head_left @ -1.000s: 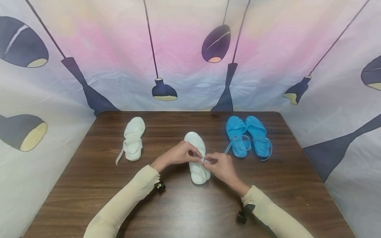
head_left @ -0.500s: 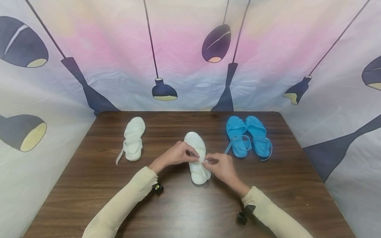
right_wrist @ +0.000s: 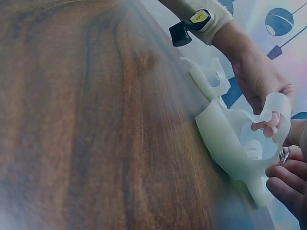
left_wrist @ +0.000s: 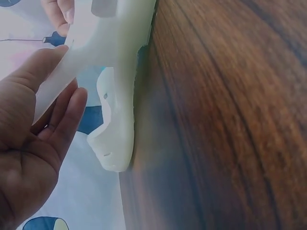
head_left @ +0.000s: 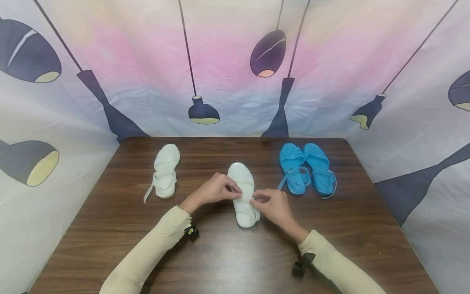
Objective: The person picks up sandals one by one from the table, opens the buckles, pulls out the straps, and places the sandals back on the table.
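Note:
A white jelly sandal [head_left: 241, 173] lies on the table in the middle, toe pointing away. My left hand [head_left: 218, 188] is over its left side, and in the left wrist view the thumb and fingers pinch the sandal's ankle strap [left_wrist: 56, 82], which is drawn taut. On the sandal's right side, my right hand [head_left: 273, 204] pinches the small metal buckle [right_wrist: 284, 154] at the strap. The heel strap [right_wrist: 283, 108] stands up as a loop in the right wrist view. A gap separates the two hands' fingertips.
The other white sandal [head_left: 165, 169] lies at the back left, its strap hanging loose to the left. Two blue sandals [head_left: 291, 163] lie side by side at the back right. A patterned curtain [head_left: 235, 61] surrounds the brown wooden table [head_left: 235, 261].
My left hand has moved a little to the left, away from the right hand, so the gap between the fingertips is wider. The right hand has stayed almost still.

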`<control>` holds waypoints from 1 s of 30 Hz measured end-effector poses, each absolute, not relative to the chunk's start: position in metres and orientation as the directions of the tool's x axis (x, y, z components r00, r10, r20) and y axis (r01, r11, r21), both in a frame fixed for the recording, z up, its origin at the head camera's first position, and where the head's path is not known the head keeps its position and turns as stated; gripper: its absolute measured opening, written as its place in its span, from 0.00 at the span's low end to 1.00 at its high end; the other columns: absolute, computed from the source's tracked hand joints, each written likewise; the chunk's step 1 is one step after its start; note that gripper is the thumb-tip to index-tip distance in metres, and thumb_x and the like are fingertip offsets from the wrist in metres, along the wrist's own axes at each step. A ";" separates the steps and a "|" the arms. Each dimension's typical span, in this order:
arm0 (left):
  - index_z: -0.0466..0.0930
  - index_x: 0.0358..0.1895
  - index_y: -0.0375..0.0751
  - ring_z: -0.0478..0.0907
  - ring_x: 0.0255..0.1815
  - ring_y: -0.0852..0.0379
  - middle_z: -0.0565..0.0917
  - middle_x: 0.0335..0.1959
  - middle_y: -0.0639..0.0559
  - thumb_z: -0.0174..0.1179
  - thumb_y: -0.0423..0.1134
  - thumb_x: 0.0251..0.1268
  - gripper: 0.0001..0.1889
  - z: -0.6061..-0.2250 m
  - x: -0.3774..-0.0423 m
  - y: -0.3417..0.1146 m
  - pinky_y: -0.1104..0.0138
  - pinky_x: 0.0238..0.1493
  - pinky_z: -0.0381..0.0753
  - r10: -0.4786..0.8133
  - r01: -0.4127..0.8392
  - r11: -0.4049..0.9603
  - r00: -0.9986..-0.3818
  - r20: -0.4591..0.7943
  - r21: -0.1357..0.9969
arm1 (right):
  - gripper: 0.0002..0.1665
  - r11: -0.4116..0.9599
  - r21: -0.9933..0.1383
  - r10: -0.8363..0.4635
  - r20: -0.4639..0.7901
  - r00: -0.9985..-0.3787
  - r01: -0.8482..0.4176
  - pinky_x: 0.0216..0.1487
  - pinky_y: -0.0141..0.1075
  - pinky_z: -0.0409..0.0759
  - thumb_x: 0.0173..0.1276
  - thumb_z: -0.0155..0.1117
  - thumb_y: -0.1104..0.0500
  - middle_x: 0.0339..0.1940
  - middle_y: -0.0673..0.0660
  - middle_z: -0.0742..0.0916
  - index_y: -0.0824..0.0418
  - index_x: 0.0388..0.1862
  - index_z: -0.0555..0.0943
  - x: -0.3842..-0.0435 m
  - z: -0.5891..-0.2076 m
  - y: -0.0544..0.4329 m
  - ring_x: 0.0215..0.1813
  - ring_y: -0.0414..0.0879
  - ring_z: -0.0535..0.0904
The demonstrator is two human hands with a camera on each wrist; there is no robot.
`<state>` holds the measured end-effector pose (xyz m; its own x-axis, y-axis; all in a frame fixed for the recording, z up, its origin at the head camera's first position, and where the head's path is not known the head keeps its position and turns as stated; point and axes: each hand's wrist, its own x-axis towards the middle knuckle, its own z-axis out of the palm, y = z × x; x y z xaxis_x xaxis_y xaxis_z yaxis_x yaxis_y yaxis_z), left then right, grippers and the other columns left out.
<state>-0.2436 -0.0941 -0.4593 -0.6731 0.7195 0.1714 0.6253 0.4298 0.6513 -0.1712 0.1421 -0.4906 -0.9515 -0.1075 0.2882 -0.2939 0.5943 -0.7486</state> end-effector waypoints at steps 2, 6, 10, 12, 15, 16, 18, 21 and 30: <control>0.92 0.35 0.49 0.81 0.30 0.70 0.91 0.34 0.61 0.73 0.41 0.63 0.02 -0.459 -0.244 -0.097 0.71 0.35 0.83 0.711 0.610 0.432 -0.683 0.166 0.664 | 0.09 0.593 -0.751 -0.102 0.288 -0.952 -0.290 0.35 0.31 0.86 0.55 0.83 0.59 0.32 0.51 0.92 0.55 0.36 0.92 -0.171 -0.491 0.143 0.32 0.37 0.87; 0.92 0.35 0.49 0.83 0.32 0.68 0.90 0.32 0.62 0.73 0.41 0.63 0.02 -0.455 -0.245 -0.105 0.70 0.36 0.83 0.661 0.549 0.440 -0.733 0.157 0.711 | 0.09 0.588 -0.757 -0.095 0.285 -0.954 -0.285 0.34 0.31 0.86 0.55 0.83 0.58 0.32 0.50 0.92 0.55 0.35 0.92 -0.170 -0.490 0.144 0.32 0.37 0.87; 0.93 0.37 0.48 0.82 0.30 0.65 0.90 0.32 0.61 0.73 0.41 0.64 0.03 -0.452 -0.249 -0.109 0.69 0.33 0.83 0.600 0.502 0.425 -0.779 0.181 0.753 | 0.09 0.573 -0.775 -0.097 0.260 -0.961 -0.268 0.35 0.31 0.86 0.55 0.83 0.55 0.31 0.49 0.92 0.53 0.35 0.92 -0.170 -0.490 0.145 0.32 0.37 0.88; 0.92 0.38 0.47 0.82 0.31 0.64 0.90 0.32 0.60 0.72 0.41 0.64 0.04 -0.452 -0.252 -0.108 0.69 0.33 0.83 0.574 0.489 0.419 -0.795 0.194 0.765 | 0.10 0.562 -0.788 -0.093 0.240 -0.966 -0.250 0.35 0.31 0.86 0.56 0.83 0.54 0.31 0.48 0.92 0.53 0.35 0.92 -0.171 -0.490 0.145 0.32 0.37 0.88; 0.92 0.39 0.47 0.83 0.31 0.63 0.90 0.33 0.60 0.72 0.42 0.65 0.05 -0.451 -0.258 -0.104 0.68 0.33 0.83 0.564 0.482 0.419 -0.802 0.195 0.769 | 0.10 0.556 -0.802 -0.084 0.207 -0.975 -0.218 0.36 0.33 0.86 0.57 0.82 0.52 0.33 0.47 0.92 0.52 0.37 0.92 -0.172 -0.490 0.147 0.33 0.37 0.88; 0.92 0.40 0.47 0.83 0.31 0.63 0.90 0.34 0.59 0.72 0.42 0.65 0.05 -0.450 -0.260 -0.101 0.68 0.33 0.83 0.570 0.485 0.416 -0.798 0.195 0.769 | 0.11 0.557 -0.803 -0.082 0.201 -0.976 -0.212 0.37 0.34 0.86 0.58 0.82 0.51 0.34 0.47 0.92 0.51 0.38 0.92 -0.172 -0.490 0.147 0.34 0.37 0.88; 0.92 0.40 0.46 0.83 0.32 0.63 0.90 0.35 0.59 0.71 0.41 0.66 0.05 -0.450 -0.265 -0.096 0.68 0.34 0.84 0.592 0.495 0.416 -0.784 0.186 0.763 | 0.11 0.567 -0.797 -0.079 0.196 -0.977 -0.206 0.39 0.37 0.86 0.60 0.80 0.49 0.36 0.47 0.92 0.51 0.40 0.92 -0.172 -0.489 0.149 0.36 0.38 0.88; 0.92 0.42 0.45 0.83 0.35 0.64 0.91 0.37 0.58 0.70 0.41 0.67 0.06 -0.451 -0.272 -0.087 0.69 0.37 0.83 0.642 0.536 0.425 -0.747 0.174 0.729 | 0.12 0.587 -0.784 -0.078 0.191 -0.979 -0.200 0.42 0.40 0.86 0.63 0.78 0.46 0.38 0.47 0.92 0.50 0.41 0.92 -0.172 -0.488 0.152 0.39 0.39 0.88; 0.92 0.45 0.44 0.85 0.42 0.63 0.91 0.41 0.56 0.70 0.43 0.67 0.09 -0.458 -0.284 -0.065 0.70 0.43 0.84 0.732 0.645 0.451 -0.663 0.158 0.617 | 0.14 0.601 -0.785 -0.061 0.142 -0.988 -0.150 0.41 0.40 0.86 0.64 0.76 0.45 0.38 0.47 0.92 0.51 0.42 0.91 -0.170 -0.488 0.163 0.40 0.40 0.87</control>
